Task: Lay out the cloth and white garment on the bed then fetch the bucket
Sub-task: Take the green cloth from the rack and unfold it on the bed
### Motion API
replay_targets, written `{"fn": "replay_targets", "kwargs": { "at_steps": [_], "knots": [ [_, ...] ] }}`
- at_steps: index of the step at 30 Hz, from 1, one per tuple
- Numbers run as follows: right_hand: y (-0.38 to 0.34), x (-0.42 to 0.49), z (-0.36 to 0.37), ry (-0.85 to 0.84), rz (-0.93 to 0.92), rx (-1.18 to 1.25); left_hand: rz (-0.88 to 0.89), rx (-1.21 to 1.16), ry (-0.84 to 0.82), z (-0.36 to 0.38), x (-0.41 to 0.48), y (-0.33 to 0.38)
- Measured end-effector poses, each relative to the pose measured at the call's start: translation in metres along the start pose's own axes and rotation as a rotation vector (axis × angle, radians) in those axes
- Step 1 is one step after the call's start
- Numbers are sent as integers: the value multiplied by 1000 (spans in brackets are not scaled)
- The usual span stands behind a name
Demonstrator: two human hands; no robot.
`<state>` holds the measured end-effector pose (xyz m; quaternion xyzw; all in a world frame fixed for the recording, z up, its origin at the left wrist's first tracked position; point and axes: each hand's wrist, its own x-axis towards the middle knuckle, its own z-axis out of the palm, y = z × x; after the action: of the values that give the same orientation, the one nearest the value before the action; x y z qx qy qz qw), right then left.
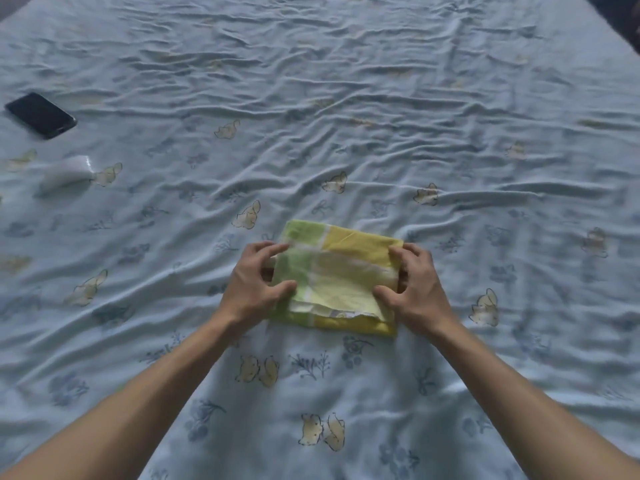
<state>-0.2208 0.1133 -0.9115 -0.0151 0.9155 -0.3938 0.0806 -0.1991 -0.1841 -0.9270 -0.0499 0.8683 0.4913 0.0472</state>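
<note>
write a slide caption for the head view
Left hand and right hand grip opposite sides of a folded yellow-green cloth on a wrinkled blue bed sheet, black phone lying far left.

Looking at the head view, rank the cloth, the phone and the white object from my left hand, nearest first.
1. Cloth, centre, held by the left hand.
2. White object, off to the left.
3. Phone, far left, beyond the white object.

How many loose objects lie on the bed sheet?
3: the folded cloth at centre, a black phone at far left, and a white object nearer than the phone. Others may lie outside the view.
</note>
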Motion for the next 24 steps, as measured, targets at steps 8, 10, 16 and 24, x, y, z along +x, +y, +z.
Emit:
{"fn": "replay_targets", "kwargs": {
  "at_steps": [8, 10, 16, 24],
  "knots": [
    [-11, -34, -10, -226, -369, -295, 376, 516, -167, -28, -20, 1],
    [-11, -39, -6, -229, -372, -330, 420, 573, -175, -25, -19, 3],
    [-5, -36, 2, -133, -283, -244, 462, 564, -158, -21, -8, -3],
    [-5, -26, 4, -93, -177, -104, 372, 395, -152, -20, 1, -9]
  ]
}}
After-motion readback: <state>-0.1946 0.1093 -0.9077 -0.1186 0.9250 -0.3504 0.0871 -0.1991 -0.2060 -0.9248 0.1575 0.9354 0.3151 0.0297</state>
